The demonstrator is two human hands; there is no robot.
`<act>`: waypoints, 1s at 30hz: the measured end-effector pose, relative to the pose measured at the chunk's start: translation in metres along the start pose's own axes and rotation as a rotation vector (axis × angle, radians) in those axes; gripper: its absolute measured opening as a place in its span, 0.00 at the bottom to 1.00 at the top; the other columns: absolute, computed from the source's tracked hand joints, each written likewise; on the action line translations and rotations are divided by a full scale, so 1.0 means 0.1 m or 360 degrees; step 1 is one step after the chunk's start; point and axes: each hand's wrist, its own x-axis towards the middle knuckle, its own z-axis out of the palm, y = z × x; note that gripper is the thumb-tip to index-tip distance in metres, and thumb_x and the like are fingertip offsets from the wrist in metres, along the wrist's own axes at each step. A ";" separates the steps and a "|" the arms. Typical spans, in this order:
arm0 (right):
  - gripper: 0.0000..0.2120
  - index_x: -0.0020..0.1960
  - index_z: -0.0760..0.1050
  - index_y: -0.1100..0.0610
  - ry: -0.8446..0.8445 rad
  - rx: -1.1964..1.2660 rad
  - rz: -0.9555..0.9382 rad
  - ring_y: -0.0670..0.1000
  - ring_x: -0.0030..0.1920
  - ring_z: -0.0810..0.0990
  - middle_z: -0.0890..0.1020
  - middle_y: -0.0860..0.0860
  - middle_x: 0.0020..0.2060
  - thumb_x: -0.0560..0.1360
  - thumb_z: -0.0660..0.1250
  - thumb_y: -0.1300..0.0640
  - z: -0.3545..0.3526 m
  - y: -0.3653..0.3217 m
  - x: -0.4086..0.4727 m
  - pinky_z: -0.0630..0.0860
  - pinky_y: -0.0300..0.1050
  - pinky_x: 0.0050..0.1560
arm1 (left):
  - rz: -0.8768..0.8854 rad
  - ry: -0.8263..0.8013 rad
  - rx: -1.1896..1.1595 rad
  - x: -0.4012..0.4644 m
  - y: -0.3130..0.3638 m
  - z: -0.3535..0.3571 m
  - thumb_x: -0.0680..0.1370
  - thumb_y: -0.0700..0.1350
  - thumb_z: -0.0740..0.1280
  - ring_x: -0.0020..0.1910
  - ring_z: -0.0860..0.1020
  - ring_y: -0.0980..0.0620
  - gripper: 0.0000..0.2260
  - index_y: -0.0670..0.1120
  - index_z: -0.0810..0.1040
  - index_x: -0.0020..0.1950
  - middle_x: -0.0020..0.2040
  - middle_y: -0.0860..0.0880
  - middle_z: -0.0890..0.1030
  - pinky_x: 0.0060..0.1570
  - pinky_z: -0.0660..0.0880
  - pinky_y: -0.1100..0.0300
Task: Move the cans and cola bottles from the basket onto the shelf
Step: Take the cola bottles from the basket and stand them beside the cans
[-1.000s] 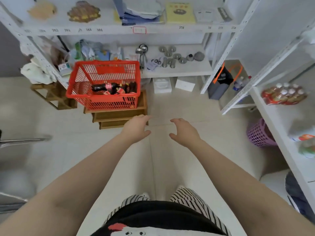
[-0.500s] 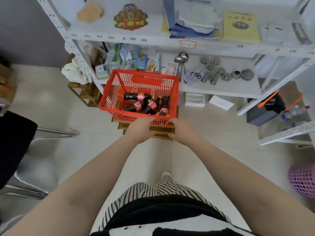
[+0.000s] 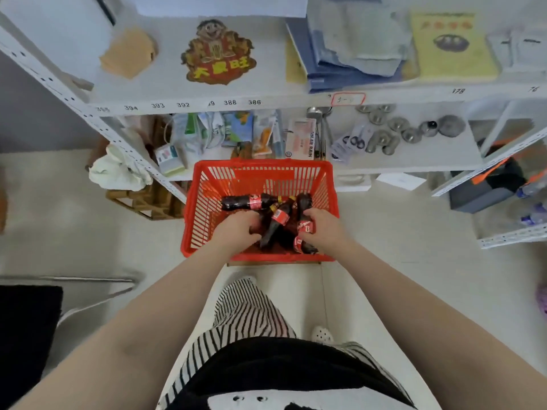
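Note:
A red plastic basket (image 3: pixel 204 202) stands in front of me, below a white shelf unit (image 3: pixel 296 100). Several dark cola bottles with red labels lie in it: one flat across the back (image 3: pixel 244 201), one slanted in the middle (image 3: pixel 279 217). My left hand (image 3: pixel 236 230) is inside the basket, fingers curled round a dark bottle beside the slanted one. My right hand (image 3: pixel 325 229) grips an upright-leaning bottle (image 3: pixel 305 202) at its red label. Another red-labelled item (image 3: pixel 299 242) lies under that hand; can or bottle, I cannot tell.
The basket sits on a low wooden stand (image 3: pixel 272 263). The lower shelf (image 3: pixel 414 164) behind it holds packets, scissors and metal pieces. A wooden crate (image 3: pixel 148 199) and white cloth (image 3: pixel 118 170) are at left, a dark bag (image 3: pixel 485 187) at right.
I have stepped up to the basket. Both hands went from its near rim down into it and closed on bottles.

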 end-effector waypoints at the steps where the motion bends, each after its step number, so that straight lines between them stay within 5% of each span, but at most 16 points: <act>1: 0.29 0.70 0.68 0.55 0.0001 0.0115 0.0085 0.54 0.65 0.74 0.75 0.53 0.65 0.72 0.70 0.49 0.05 -0.05 0.11 0.70 0.48 0.63 | 0.0007 -0.0030 -0.0009 0.13 -0.12 -0.07 0.73 0.50 0.69 0.64 0.74 0.46 0.26 0.50 0.70 0.70 0.67 0.48 0.75 0.60 0.73 0.53; 6: 0.27 0.66 0.71 0.57 0.0057 0.0802 0.0559 0.56 0.62 0.77 0.78 0.57 0.61 0.70 0.74 0.52 0.46 -0.29 0.61 0.72 0.53 0.64 | -0.0005 -0.0177 -0.0030 0.73 -0.71 -0.23 0.75 0.49 0.69 0.64 0.74 0.44 0.24 0.44 0.71 0.69 0.66 0.43 0.76 0.61 0.69 0.54; 16: 0.32 0.69 0.66 0.62 0.0026 0.1024 0.0989 0.60 0.62 0.75 0.75 0.61 0.62 0.70 0.75 0.55 1.51 -0.06 1.57 0.72 0.55 0.64 | -0.0120 -0.0526 -0.0068 1.78 -1.40 0.55 0.76 0.51 0.68 0.70 0.69 0.44 0.28 0.42 0.66 0.73 0.72 0.42 0.70 0.69 0.64 0.54; 25: 0.30 0.66 0.67 0.62 0.0108 0.0817 0.1129 0.58 0.62 0.76 0.78 0.58 0.61 0.70 0.75 0.54 2.13 0.36 2.25 0.72 0.51 0.62 | -0.0396 -0.0577 -0.0249 2.39 -1.70 1.44 0.75 0.52 0.70 0.64 0.73 0.41 0.25 0.41 0.70 0.67 0.65 0.40 0.75 0.59 0.69 0.55; 30: 0.37 0.67 0.64 0.63 0.0076 0.0614 0.1178 0.60 0.61 0.77 0.77 0.59 0.61 0.67 0.76 0.47 2.24 0.44 2.51 0.75 0.53 0.56 | -0.0458 -0.0529 -0.0259 2.50 -1.77 1.67 0.69 0.56 0.74 0.65 0.73 0.41 0.33 0.41 0.69 0.68 0.66 0.41 0.75 0.63 0.71 0.51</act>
